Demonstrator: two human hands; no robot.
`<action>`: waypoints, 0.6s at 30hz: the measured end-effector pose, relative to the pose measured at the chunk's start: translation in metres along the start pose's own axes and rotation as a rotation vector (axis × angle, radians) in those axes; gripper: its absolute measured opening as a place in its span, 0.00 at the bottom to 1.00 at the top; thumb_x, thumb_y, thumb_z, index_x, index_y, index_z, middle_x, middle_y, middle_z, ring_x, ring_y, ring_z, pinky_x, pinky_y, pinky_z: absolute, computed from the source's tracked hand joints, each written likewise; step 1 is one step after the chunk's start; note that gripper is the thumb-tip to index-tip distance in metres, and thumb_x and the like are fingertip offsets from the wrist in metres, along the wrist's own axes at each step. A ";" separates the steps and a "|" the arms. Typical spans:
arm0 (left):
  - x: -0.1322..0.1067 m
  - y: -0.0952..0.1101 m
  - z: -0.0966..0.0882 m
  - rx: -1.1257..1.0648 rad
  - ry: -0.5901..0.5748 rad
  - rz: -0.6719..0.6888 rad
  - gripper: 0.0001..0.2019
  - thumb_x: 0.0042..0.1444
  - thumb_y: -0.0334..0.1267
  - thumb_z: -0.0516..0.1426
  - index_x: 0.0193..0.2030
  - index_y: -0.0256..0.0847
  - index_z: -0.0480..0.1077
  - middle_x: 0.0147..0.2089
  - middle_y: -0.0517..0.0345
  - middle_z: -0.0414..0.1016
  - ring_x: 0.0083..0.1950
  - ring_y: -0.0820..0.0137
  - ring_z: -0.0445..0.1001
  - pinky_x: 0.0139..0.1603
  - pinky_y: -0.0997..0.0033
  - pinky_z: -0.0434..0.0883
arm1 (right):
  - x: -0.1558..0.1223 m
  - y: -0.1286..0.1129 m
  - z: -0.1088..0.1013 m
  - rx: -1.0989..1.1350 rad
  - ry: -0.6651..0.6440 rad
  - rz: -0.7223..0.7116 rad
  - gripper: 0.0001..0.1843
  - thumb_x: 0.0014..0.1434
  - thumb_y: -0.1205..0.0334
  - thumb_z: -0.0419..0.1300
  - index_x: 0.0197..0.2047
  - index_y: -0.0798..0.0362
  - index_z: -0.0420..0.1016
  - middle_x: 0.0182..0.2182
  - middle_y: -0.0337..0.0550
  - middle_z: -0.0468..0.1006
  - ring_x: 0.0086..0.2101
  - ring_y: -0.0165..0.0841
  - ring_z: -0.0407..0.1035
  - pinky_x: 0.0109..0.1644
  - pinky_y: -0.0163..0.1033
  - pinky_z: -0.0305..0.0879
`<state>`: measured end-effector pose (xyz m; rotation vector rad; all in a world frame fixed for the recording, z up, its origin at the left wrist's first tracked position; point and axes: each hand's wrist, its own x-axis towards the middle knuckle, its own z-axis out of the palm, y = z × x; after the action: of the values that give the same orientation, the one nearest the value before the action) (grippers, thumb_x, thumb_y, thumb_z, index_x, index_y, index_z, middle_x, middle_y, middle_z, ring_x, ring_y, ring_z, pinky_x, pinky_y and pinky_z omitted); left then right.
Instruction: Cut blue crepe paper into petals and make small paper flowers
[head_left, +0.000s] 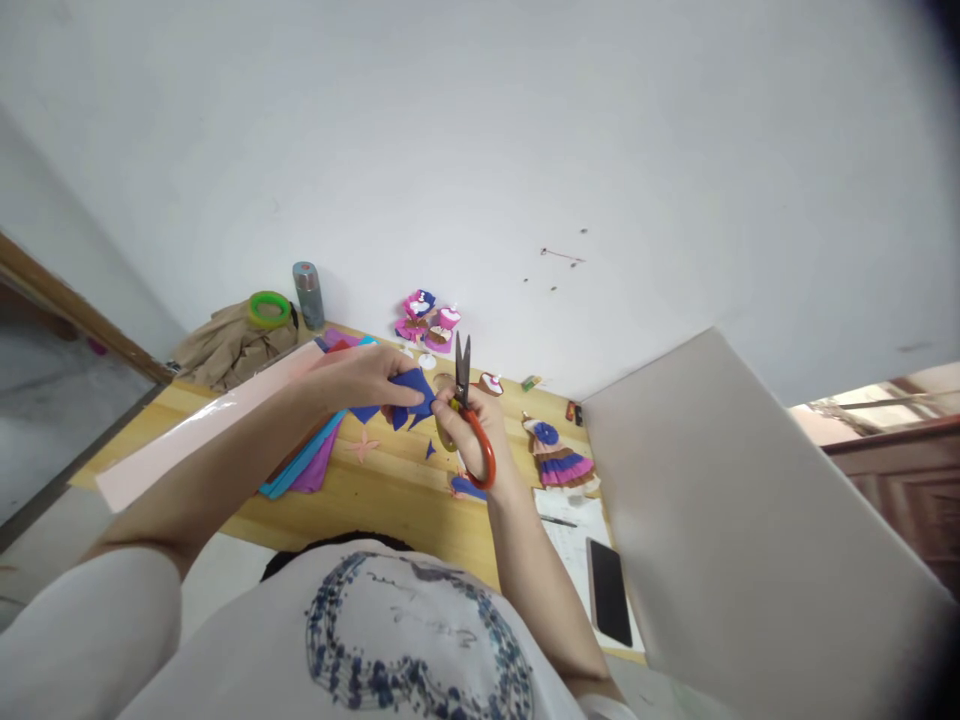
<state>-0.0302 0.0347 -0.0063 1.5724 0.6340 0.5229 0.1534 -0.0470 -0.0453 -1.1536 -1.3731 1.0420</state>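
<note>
A pale wooden tabletop (375,512) runs along a white wall (465,150), a grey-white panel (690,500) bounding its right edge; near the back edge, toward the left corner, a thermos (308,298) stands beside a green tape roll (257,313) on tan cloth (232,345); the left hand (367,380) stretches over the tabletop's middle, its fingers pinching a piece of blue paper (409,398); the right hand (472,430) grips orange-handled scissors (462,388), blades slightly parted and pointing toward the wall; the script on the shirt (420,640) is too blurred to read.
</note>
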 end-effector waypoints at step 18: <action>0.003 -0.043 0.058 -0.436 0.378 0.115 0.16 0.45 0.50 0.68 0.34 0.39 0.80 0.37 0.53 0.81 0.42 0.62 0.75 0.48 0.64 0.69 | -0.001 -0.007 0.013 0.264 0.266 -0.023 0.13 0.56 0.53 0.63 0.27 0.52 0.66 0.13 0.29 0.64 0.14 0.26 0.58 0.22 0.34 0.58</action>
<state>0.0068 -0.0044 -0.0547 1.1081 0.6596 0.9892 0.1397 -0.0494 -0.0403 -1.0344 -1.0057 0.9812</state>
